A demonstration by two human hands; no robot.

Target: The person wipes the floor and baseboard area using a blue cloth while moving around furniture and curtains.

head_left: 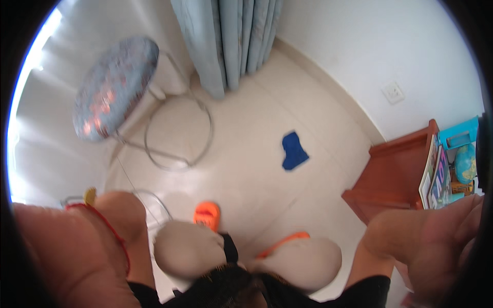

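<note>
My left hand [67, 251] is raised close to the view at the lower left, with a red string bracelet [110, 226] around the wrist. Its fingers run out of sight at the picture's edge. At the lower right my right hand [444, 249] is held up in the same way. Some of its fingers look bent, but the dark rim cuts them off. Nothing held shows in either hand. Between my forearms are my bent knees and orange slippers [207, 215]. Ahead on the tiled floor lies a dark blue piece of cloth [295, 152], shaped like a short sock.
A stool with a patterned round seat [118, 87] and metal ring [210, 126] stands at the left. Behind hangs a pale blue curtain [226, 46]. At right is a reddish-brown wooden cabinet [393, 174] with books [438, 177], a small globe [466, 164] and a turquoise item [458, 134].
</note>
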